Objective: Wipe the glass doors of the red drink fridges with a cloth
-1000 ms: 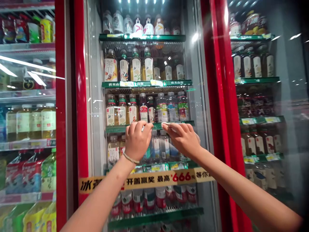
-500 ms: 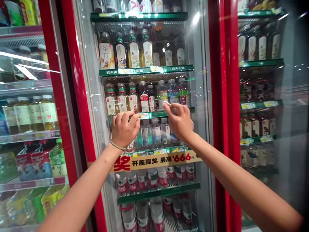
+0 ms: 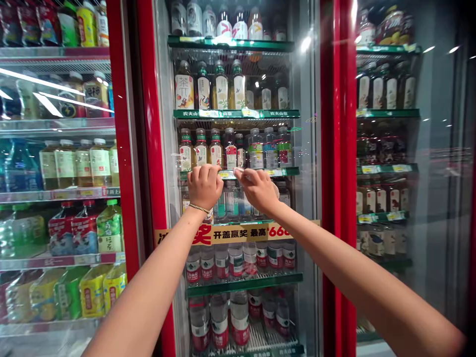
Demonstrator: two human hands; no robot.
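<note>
Both hands are raised in front of the glass door [image 3: 308, 148] of a red-framed drinks cooler. My left hand [image 3: 205, 187], a cord bracelet at its wrist, is closed with its knuckles up; its fingertips are hidden, so what it may hold does not show. My right hand [image 3: 259, 189] is closed in a pinch, the fingertips pointing left towards my left hand. A small whitish thing [image 3: 237, 171] shows at those fingertips, too small to name. A small gap separates the hands. Bottled drinks [image 3: 230, 148] stand on the shelf behind the glass, just above them.
A yellow printed strip [image 3: 241, 233] crosses the door below my hands. Green-edged shelves [image 3: 238, 113] carry several rows of bottles. Another cooler with bottles and packs [image 3: 98, 292] stands at left. Further bottles [image 3: 379, 196] are visible at right, beside a red frame [image 3: 344, 198].
My right hand has moved left, nearer my left hand. The view has turned somewhat left, so the cooler appears farther right and more of the left cooler shows. Both hands remain closed.
</note>
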